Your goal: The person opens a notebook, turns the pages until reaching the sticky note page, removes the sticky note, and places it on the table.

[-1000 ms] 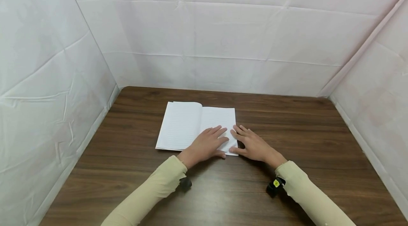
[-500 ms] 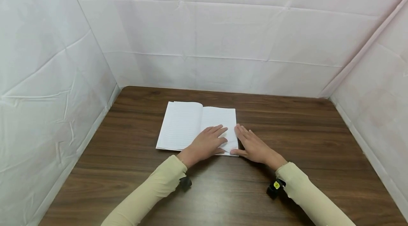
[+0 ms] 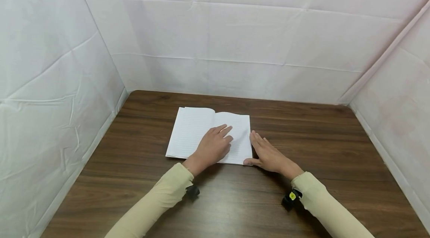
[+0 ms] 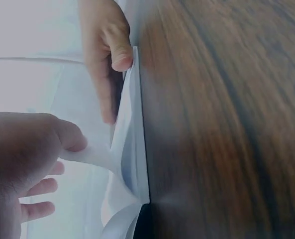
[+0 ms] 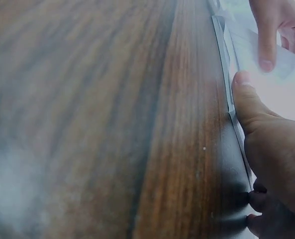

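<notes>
An open lined notebook (image 3: 191, 130) lies flat on the dark wooden table (image 3: 312, 137). My left hand (image 3: 211, 146) rests on its right-hand page with fingers stretched out. In the left wrist view its thumb (image 4: 70, 139) lifts a curling sheet off the notebook (image 4: 135, 149). My right hand (image 3: 267, 152) lies flat on the table against the notebook's right edge, its thumb touching the near right corner. The right wrist view shows that thumb (image 5: 246, 102) pressing the notebook's edge (image 5: 226, 74), with the left hand's fingers (image 5: 271, 30) beyond.
White cloth walls (image 3: 235, 44) close in the table at the back and on both sides. Small black wrist cameras (image 3: 290, 197) sit under both cream sleeves. Bare wood stretches to the right of the notebook and in front of it.
My left hand has slid up and to the left across the right page, and a sheet now bulges up under it. My right hand stays by the right edge.
</notes>
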